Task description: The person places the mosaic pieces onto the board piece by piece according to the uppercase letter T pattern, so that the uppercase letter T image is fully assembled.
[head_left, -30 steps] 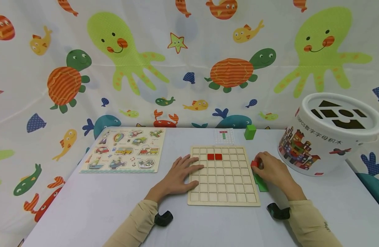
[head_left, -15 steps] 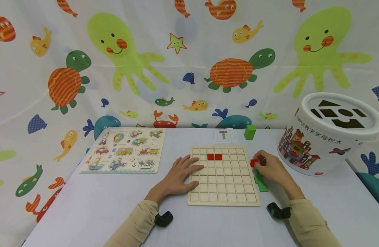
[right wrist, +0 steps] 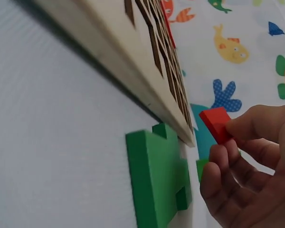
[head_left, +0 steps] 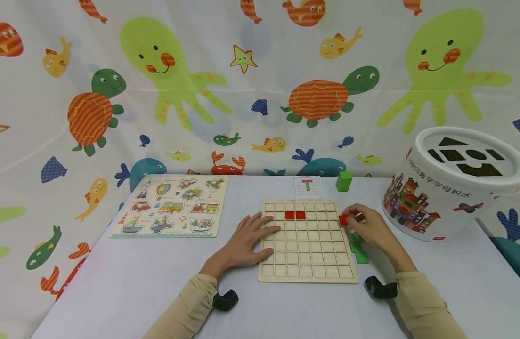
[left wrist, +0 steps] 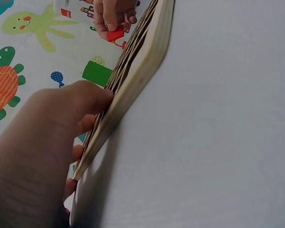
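Observation:
A wooden grid board lies on the table, with two red square tiles side by side in its second row. My left hand rests on the board's left edge, fingers spread; the left wrist view shows the thumb on the rim. My right hand pinches another red square tile between thumb and fingers, just above the board's right edge. Below that hand, several green square tiles lie beside the board, partly covered by it in the head view.
Behind the board lies a pattern card with a red and green T shape. A green block stands beside it. A white bucket stands at the right, and a picture puzzle board lies at the left.
My right hand has moved slightly left with the red tile, from beside the board to over its right edge. My left hand has stayed in place.

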`<state>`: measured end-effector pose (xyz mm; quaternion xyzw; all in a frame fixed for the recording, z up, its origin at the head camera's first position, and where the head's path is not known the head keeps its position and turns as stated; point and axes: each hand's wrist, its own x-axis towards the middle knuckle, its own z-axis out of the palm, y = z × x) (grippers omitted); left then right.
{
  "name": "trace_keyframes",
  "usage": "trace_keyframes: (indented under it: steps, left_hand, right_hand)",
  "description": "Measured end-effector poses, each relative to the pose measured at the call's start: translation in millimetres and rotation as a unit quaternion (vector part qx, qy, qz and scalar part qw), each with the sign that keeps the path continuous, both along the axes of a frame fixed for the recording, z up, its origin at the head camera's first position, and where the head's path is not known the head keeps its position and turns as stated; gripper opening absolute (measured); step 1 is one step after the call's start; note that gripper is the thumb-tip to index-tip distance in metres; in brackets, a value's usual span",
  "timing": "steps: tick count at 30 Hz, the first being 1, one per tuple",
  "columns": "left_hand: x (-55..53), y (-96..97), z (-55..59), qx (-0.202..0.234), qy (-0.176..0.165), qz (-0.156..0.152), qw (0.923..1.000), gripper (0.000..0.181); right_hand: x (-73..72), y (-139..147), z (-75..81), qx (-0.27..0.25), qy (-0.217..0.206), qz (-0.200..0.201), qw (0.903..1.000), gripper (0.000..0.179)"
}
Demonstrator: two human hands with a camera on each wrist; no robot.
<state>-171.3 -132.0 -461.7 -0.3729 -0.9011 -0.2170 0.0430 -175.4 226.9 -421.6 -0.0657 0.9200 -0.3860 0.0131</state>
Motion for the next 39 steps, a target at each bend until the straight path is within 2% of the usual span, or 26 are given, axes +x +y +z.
trace_keyframes:
  steps: [14, 20, 28, 33, 39]
  left_hand:
    - [0.3, -0.1, -0.6, -0.008, -0.004, 0.005, 0.9999, 0.053]
    - [0.1, -0.6, -0.9, -0.005, -0.005, 0.004, 1.0, 0.053]
    - [-0.2, 0.1, -0.5, 0.0, -0.005, -0.001, 1.0, 0.053]
    - [0.7, 0.2, 0.9, 0.001, -0.003, -0.003, 1.0, 0.053]
    - [1.3, 0.4, 1.3, 0.002, 0.0, -0.003, 1.0, 0.053]
  right_hand:
    - [-13.6, -18, 1.1, -0.026, -0.011, 0.027, 0.9992, 0.021]
    - [-21.3, -29, 0.7, -0.026, -0.005, 0.044, 0.9987, 0.02]
    - [-26.8, -38, 1.7, -0.015, -0.014, 0.056, 0.9982, 0.019]
    - [-31.7, -43, 0.0, -0.029, -0.027, 0.07, 0.9967, 0.019]
    - [-37.6, -49, -1.2, -0.028, -0.025, 0.08, 0.9961, 0.017]
